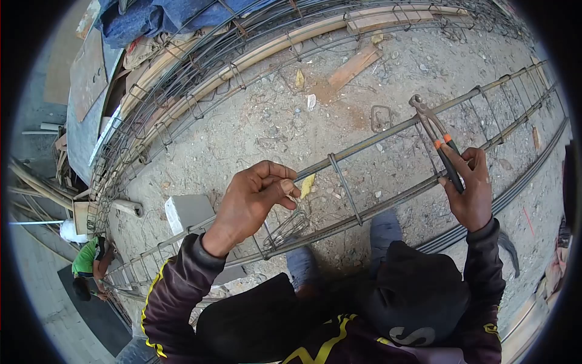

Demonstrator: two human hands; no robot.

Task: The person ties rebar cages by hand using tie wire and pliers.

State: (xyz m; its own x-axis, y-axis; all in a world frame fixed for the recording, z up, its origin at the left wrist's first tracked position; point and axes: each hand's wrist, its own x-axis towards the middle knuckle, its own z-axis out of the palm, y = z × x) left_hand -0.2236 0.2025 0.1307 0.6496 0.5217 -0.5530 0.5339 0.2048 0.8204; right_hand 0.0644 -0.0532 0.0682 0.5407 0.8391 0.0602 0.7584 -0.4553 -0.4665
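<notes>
My right hand (471, 193) is closed around the black and orange handles of a pair of pincers (433, 126). Their metal jaws point away from me, beside the far bar of a long rebar cage (376, 139). Over that same bar, further left, my left hand (257, 197) has its fingers curled and its thumb pressed in. Whatever it may pinch is too small or hidden to make out. Rectangular steel stirrups (344, 185) join the cage's bars. A loose bundle of thin tie wire (285, 229) shows just below my left hand.
More rebar cages (242, 57) and wooden planks lie along the far side, with a blue tarp (157, 21) at the top. A grey block (191, 211) sits left of my left hand. Another person (92, 264) crouches at the cage's far left end. Long bars (448, 239) run near my feet.
</notes>
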